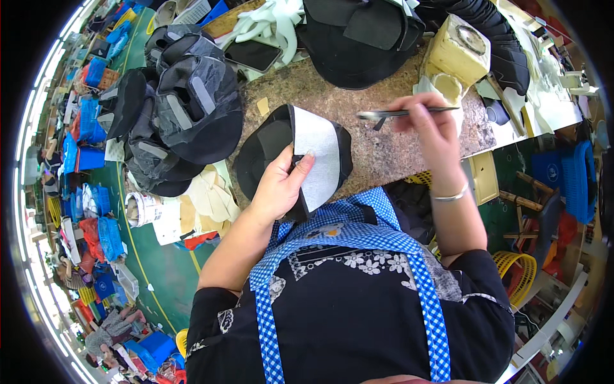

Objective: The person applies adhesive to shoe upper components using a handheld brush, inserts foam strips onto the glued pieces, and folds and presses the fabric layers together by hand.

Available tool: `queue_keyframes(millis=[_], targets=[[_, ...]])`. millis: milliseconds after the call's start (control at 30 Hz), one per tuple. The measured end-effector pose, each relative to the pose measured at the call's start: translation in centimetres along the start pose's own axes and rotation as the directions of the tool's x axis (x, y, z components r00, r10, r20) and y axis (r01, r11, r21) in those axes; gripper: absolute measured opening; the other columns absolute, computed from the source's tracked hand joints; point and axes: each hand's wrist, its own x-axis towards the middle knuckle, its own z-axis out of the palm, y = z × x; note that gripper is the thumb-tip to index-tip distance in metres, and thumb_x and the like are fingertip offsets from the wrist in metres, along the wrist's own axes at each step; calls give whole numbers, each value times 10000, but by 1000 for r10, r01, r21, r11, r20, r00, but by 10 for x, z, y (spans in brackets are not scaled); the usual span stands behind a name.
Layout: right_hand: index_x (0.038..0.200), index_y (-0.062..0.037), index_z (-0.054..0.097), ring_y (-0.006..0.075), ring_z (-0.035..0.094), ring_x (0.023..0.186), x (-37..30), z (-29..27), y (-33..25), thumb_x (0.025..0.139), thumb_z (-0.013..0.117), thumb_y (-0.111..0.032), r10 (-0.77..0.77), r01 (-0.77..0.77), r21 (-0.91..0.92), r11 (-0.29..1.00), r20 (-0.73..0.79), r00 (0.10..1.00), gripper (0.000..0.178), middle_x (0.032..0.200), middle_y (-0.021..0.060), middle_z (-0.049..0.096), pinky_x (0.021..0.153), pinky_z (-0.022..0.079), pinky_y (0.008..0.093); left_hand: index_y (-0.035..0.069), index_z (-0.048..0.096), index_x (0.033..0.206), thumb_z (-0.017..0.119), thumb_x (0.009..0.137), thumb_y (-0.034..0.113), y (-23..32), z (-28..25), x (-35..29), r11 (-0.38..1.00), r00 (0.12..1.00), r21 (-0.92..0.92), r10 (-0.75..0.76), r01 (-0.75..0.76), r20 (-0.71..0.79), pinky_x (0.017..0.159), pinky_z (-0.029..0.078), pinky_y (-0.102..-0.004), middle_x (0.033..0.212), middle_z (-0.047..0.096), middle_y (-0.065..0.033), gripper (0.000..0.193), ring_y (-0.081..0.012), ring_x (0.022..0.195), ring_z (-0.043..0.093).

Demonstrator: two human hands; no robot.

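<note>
My left hand (283, 181) is closed on a black cap (258, 144), its thumb pressed on the edge of a pale grey-white panel (320, 155). The cap rests at the near edge of the stained worktable, close to my apron. To the right my right hand (430, 121) is raised over the table, closed around a slim dark brush-like tool (401, 114) with a pale tip pointing left. A short dark strip hangs by the tool. Beyond that hand stands a cream block-shaped container (458, 48) with a round top, beside a small crusted pot (446, 86).
Grey-patterned caps (198, 105) are piled at the left. A phone (254, 56), white gloves (272, 25) and a larger stack of black cap pieces (361, 41) lie along the far side. Yellow basket (515, 278) and blue crate (581, 182) stand at the right.
</note>
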Motion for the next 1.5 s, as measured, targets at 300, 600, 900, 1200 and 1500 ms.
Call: queue_keyframes(millis=[300, 600, 900, 1200, 1500], targets=[[812, -12, 486, 140, 600, 722, -46, 36, 12, 766, 592, -30, -89, 90, 13, 996, 356, 930, 118, 848, 118, 618, 679, 484, 256, 15, 466, 1144, 446, 919, 172, 4, -6, -6, 945, 989, -322, 5, -54, -151, 842, 422, -285, 1071, 551, -64, 276, -136, 955, 532], [754, -27, 516, 153, 615, 645, -29, 47, 12, 733, 651, -57, -238, 306, -174, 936, 328, 914, 140, 743, 106, 622, 582, 488, 246, 37, 469, 1110, 443, 917, 208, 7, 1, -1, 929, 982, -365, -10, -60, -187, 792, 474, -309, 1032, 562, -80, 258, -167, 926, 565], [825, -16, 452, 120, 570, 587, -55, 32, 21, 843, 491, -71, -43, 53, -27, 998, 289, 956, 69, 830, 170, 596, 556, 478, 237, 69, 471, 1115, 467, 907, 232, 8, 0, 6, 890, 963, -450, -57, -69, -262, 800, 466, -307, 1025, 565, -52, 265, -154, 927, 560], [770, -36, 526, 53, 462, 459, 19, -89, -8, 806, 631, -222, -339, -78, -673, 735, -464, 819, 217, 556, -2, 529, 438, 364, 202, -61, 463, 1099, 780, 500, 412, 9, -13, -13, 321, 901, 917, 426, -239, 86, 920, 337, -432, 1169, 399, -227, 826, -378, 1092, 403], [766, -31, 571, 63, 360, 396, 20, -130, -7, 832, 593, -233, -10, -224, -261, 939, -672, 740, 213, 534, -17, 445, 375, 258, 209, 2, 518, 1071, 545, 829, 157, 5, 1, -20, 678, 923, 679, 385, -283, 1, 857, 401, -327, 1080, 515, -159, 289, -275, 969, 532]])
